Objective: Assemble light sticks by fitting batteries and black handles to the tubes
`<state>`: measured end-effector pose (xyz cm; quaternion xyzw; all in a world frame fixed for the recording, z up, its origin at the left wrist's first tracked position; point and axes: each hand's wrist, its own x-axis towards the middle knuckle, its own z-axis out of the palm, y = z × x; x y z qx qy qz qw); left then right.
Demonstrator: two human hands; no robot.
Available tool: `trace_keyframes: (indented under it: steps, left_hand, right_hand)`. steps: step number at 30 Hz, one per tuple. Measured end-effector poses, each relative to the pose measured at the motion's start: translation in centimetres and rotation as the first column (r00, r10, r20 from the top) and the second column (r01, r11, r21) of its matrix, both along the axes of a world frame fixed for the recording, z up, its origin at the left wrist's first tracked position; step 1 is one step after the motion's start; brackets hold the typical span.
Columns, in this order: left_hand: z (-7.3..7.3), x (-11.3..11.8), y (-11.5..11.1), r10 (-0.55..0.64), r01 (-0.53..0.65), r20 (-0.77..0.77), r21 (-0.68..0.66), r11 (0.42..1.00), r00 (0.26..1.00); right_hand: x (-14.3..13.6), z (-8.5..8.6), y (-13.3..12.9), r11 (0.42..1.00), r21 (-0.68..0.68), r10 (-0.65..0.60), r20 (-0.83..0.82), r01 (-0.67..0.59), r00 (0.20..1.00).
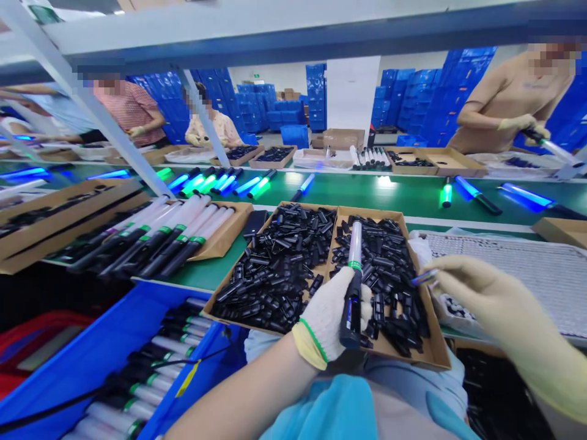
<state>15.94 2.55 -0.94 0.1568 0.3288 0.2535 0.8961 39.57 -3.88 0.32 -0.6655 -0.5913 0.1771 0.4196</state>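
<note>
My left hand (321,315), in a white knit glove with a green edge, is wrapped round a light stick (351,308). The stick stands nearly upright, its clear tube up and unlit; an opening in its black handle faces me, with something blue inside. My right hand (479,290), in a pale cream glove, pinches a small blue and silver battery (422,278) to the right of the stick, apart from it. Under both hands lies a divided cardboard tray (438,342) heaped with small black plastic parts (270,275).
At right is a tray of tightly packed batteries (509,260). Unlit light sticks (160,238) lie at left, others in a blue bin (169,296). Glowing sticks (220,180) rest on the green belt (339,195). A white frame bar (293,36) crosses overhead; people work opposite.
</note>
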Motion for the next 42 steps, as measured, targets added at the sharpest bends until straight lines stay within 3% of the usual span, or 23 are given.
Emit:
trace_keyframes:
  steps: [3, 6, 10, 18, 21, 24, 27, 30, 32, 34, 37, 42]
  left_hand:
    - [-0.5, 0.1, 0.0, 0.051, -0.052, 0.016, 0.019, 0.998, 0.999]
    - [-0.7, -0.2, -0.2, 0.157, -0.160, 0.070, 0.036, 0.986, 0.985]
    - [-1.4, -1.4, -0.2, 0.161, -0.163, 0.095, 0.011, 0.987, 0.982]
    - [-2.9, -4.2, 0.3, 0.185, -0.180, 0.262, -0.044, 0.983, 0.947]
    - [-3.1, -5.5, 0.6, 0.213, -0.206, 0.284, -0.055, 0.977, 0.935]
    - [-3.1, -7.1, 0.9, 0.308, -0.308, 0.230, -0.036, 0.951, 0.923]
    - [-2.3, -8.9, 1.5, 0.342, -0.343, 0.172, -0.026, 0.939, 0.924]
    - [-1.1, -11.2, 2.5, 0.406, -0.409, 0.074, 0.040, 0.912, 0.911]
    - [-0.5, -12.9, 3.3, 0.482, -0.483, 0.030, 0.093, 0.871, 0.876]
    - [-0.1, -14.4, 4.0, 0.539, -0.540, 0.036, 0.119, 0.834, 0.841]
    - [0.0, -15.8, 4.4, 0.582, -0.585, 0.063, 0.154, 0.797, 0.810]
    - [-0.9, -16.3, 3.8, 0.548, -0.551, 0.067, 0.142, 0.822, 0.834]
  right_hand:
    - [-7.2, 0.9, -1.2, 0.981, -0.033, 0.185, -0.173, -0.193, 0.967]
    - [-11.0, 0.4, -1.0, 0.967, -0.039, 0.240, -0.187, -0.252, 0.953]
    - [-12.8, -0.7, -0.3, 0.954, -0.100, 0.254, -0.226, -0.282, 0.940]
    - [-16.2, -1.0, 0.9, 0.979, 0.027, 0.203, 0.033, -0.203, 0.979]
    - [-17.5, -1.4, 1.7, 0.959, 0.067, 0.265, 0.134, -0.275, 0.955]
    - [-18.8, -1.7, 2.1, 0.908, 0.157, 0.335, 0.287, -0.389, 0.898]
    - [-19.6, -1.4, 2.4, 0.860, 0.160, 0.372, 0.455, -0.485, 0.809]
    - [-19.2, -1.3, 4.2, 0.821, 0.129, 0.424, 0.514, -0.556, 0.745]
    - [-18.5, -1.7, 6.6, 0.852, 0.071, 0.420, 0.498, -0.519, 0.758]
    - [-18.0, -2.5, 9.3, 0.886, -0.087, 0.436, 0.488, -0.455, 0.756]
    - [-18.1, -3.9, 12.4, 0.853, -0.292, 0.521, 0.444, -0.432, 0.729]
    - [-17.2, -3.9, 12.9, 0.859, -0.320, 0.476, 0.212, -0.399, 0.854]
